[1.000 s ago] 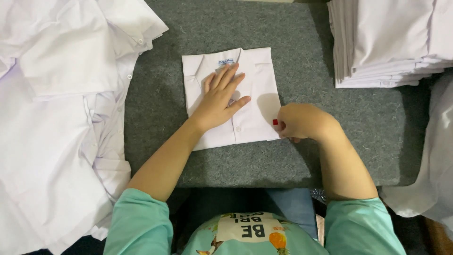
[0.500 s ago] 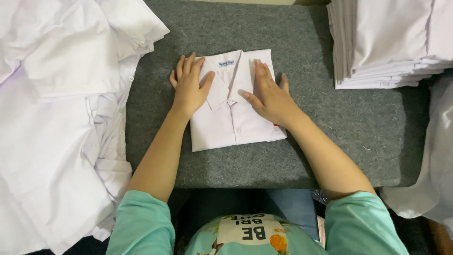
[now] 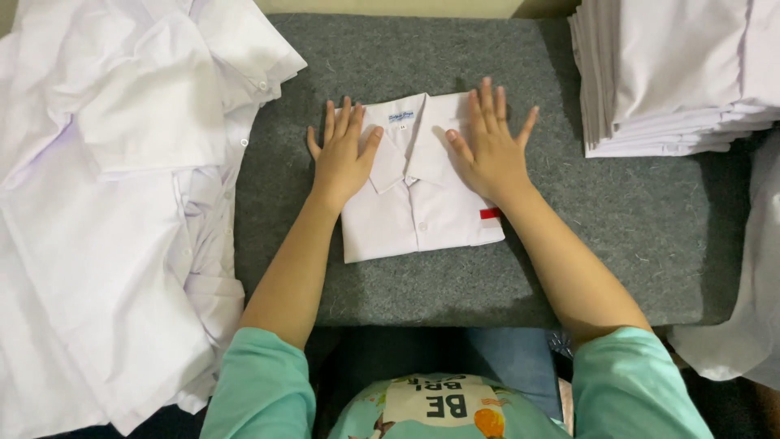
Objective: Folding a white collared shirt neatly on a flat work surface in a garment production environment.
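Left hand (image 3: 341,158) and right hand (image 3: 490,146), both flat with fingers spread, gripping nothing, press on the upper corners of a small folded white collared shirt (image 3: 418,207) with a red tab at its right edge. The hands lie apart, one on each side of the collar. The shirt rests collar-up near the middle of the grey felt-covered worktop (image 3: 634,236). A stack of folded white shirts (image 3: 674,77) occupies the far right corner; a heap of unfolded white shirts (image 3: 114,211) covers the left edge.
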